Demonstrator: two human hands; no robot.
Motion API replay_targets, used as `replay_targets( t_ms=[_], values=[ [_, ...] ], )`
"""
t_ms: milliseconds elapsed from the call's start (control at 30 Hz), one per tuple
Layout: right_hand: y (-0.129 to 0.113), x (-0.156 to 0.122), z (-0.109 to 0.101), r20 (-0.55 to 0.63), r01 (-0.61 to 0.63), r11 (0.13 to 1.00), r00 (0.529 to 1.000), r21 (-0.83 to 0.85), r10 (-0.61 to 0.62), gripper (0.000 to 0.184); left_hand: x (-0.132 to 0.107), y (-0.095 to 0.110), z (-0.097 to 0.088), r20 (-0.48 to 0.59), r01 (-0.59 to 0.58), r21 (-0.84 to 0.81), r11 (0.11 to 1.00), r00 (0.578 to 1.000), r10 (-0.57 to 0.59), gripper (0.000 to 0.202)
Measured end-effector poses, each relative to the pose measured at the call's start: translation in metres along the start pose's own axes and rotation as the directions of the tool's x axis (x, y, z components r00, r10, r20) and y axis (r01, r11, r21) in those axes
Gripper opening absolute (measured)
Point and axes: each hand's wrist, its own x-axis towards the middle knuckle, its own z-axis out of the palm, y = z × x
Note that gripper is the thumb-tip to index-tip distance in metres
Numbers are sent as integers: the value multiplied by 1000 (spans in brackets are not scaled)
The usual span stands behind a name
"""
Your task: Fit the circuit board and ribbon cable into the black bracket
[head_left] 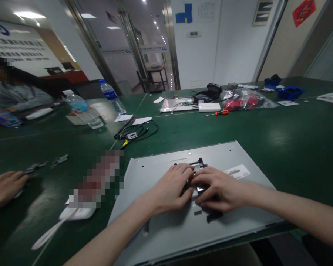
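Observation:
A large grey metal panel [161, 225], like the back of a display, lies flat on the green table [294, 147] in front of me. At its middle sits a small black bracket part [195, 165]. My left hand [172, 188] and my right hand [220, 188] rest side by side on this part, fingers curled and pressing down on it. The fingers cover most of the part, and I cannot see what, if anything, is pinched between them. A white label [238, 171] is stuck on the panel just right of my hands.
Another person's hand [2, 188] lies at the left edge, and a person sits at the far left. A white object [77, 212] lies left of the panel. Black cables [135, 132], water bottles [112, 96], an orange screwdriver [219, 113], a plastic bag [246, 99] and blue trays [290, 92] lie farther back.

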Motion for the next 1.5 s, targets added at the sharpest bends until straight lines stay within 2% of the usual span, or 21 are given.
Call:
replay_targets(
  t_ms=[233,567,833,1100,1500],
  values=[
    [7,-3,9,-6,-12,999,1000,31,12,14,1,1,6,-37,35,-25,999,999,-36,20],
    [7,-2,8,-27,88,993,996,-80,-90,20,0,0,6,-72,13,-58,998,997,-17,16],
    [6,-1,10,-25,81,984,996,-160,-86,22,1,0,5,-54,31,-48,998,998,-34,20],
    [4,-2,7,22,42,994,999,-105,-40,22,0,2,3,-40,34,-56,998,999,-36,22],
    [4,-2,4,32,9,1000,999,4,-9,22,1,1,1,-24,21,-61,998,999,-22,24]
  ],
)
